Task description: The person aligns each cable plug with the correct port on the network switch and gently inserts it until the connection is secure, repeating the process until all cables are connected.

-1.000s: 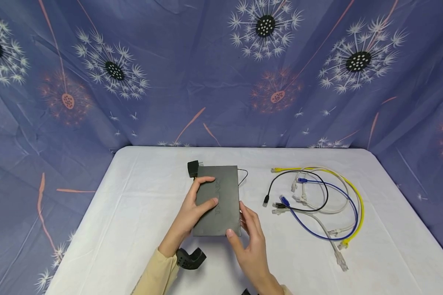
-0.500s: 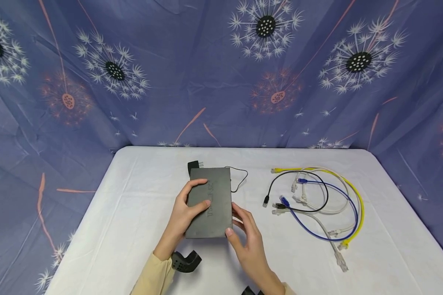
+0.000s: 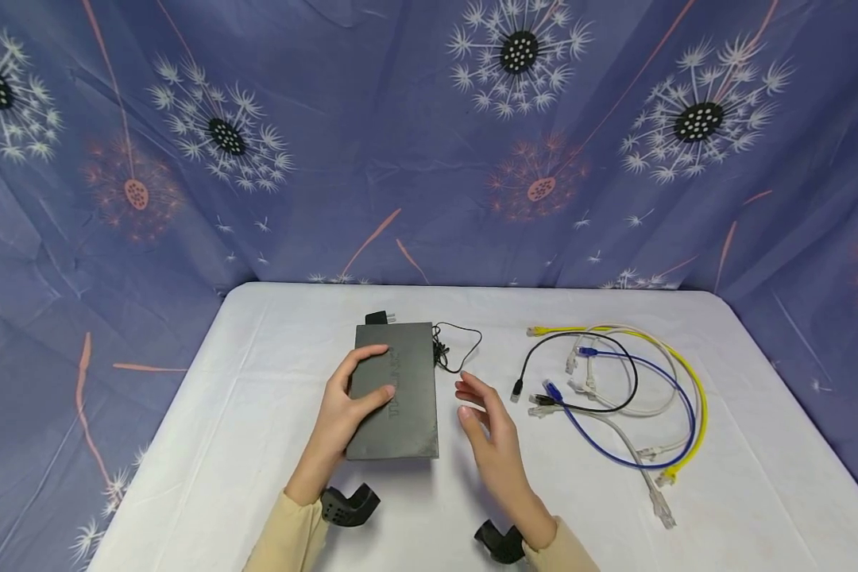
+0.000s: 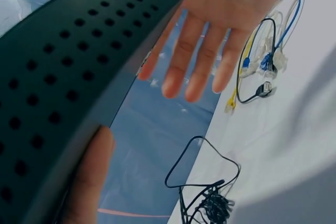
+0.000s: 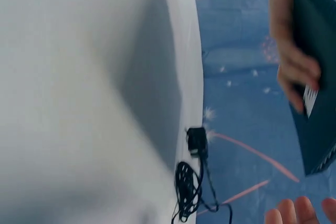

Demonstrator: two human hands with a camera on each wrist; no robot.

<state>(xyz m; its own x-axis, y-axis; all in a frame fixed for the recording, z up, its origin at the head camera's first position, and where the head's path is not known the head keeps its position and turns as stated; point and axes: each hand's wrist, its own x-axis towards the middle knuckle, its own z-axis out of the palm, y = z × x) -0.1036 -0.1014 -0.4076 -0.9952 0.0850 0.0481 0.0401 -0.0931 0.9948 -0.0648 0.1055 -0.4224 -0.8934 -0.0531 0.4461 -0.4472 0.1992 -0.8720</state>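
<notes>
A dark grey network switch (image 3: 413, 397) with raised lettering on its top is held above the white table by my left hand (image 3: 343, 409). The thumb and a finger lie over its top face, and in the right wrist view the other fingers of the left hand (image 5: 294, 61) curl under it beside a white label. My right hand (image 3: 496, 449) is apart from the switch, to its right, with fingers loosely bent and nothing in them. Vent holes dot the near side of the switch (image 4: 68, 66) in the left wrist view.
Behind the switch lies a black power adapter (image 3: 376, 318) with a bundled black cord (image 3: 440, 351). Several network cables are heaped at right, among them a yellow cable (image 3: 700, 405), a blue cable (image 3: 592, 438) and a black cable (image 3: 521, 369). A patterned curtain (image 3: 429, 159) hangs behind the table.
The switch has moved left in my left hand, uncovering more of the adapter's cord. My right hand has let go of its right edge and drawn away to the right.
</notes>
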